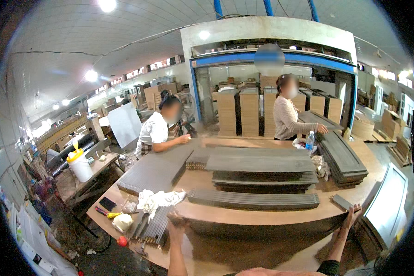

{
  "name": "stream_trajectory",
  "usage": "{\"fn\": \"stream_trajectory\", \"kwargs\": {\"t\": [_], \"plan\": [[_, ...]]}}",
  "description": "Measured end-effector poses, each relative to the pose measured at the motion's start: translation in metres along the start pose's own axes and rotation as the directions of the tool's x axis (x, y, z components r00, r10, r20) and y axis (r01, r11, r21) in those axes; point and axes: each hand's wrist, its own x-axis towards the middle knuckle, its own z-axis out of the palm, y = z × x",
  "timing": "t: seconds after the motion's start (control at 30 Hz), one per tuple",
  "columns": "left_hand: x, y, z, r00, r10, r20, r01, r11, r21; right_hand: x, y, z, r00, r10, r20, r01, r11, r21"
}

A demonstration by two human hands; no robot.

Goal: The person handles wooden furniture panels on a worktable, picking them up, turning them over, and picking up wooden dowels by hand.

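Observation:
A long dark panel (267, 231) stands on edge near the front of the wooden table (322, 202), reaching from one of my hands to the other. My left hand (176, 222) is closed on its left end, slightly blurred. At the other end my right hand (352, 212) grips the panel, fingers pointing up. Just beyond lies a row of grey strips (253, 199). A short grey piece (342, 201) is close to my right hand. Beside my left hand are a bundle of thin grey bars (154, 225) and a crumpled white cloth (158, 200).
Stacked grey panels (260, 161) fill the table's middle, with more framed panels (338, 156) at right. One person (154, 129) works at far left, another (287, 115) at far right. A white-fronted panel (388, 202) leans by my right side. A hammer (141, 250) lies near the left edge.

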Motion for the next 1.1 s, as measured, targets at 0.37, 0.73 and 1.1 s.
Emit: {"fn": "stream_trajectory", "kwargs": {"t": [0.37,0.73,1.1], "plan": [[-0.014,0.010,0.015,0.993,0.111,0.034,-0.115,0.972,0.206,-0.003,-0.010,0.000,0.999,0.029,0.012,-0.029,0.998,-0.054],[-0.015,0.028,0.028,0.996,0.089,0.011,-0.088,0.956,0.281,-0.007,-0.022,0.020,0.999,0.046,-0.006,-0.046,0.997,-0.067],[0.009,0.038,0.038,0.990,0.132,0.043,-0.139,0.924,0.357,0.030,-0.052,0.031,0.995,-0.093,-0.023,0.092,0.993,-0.068]]}}
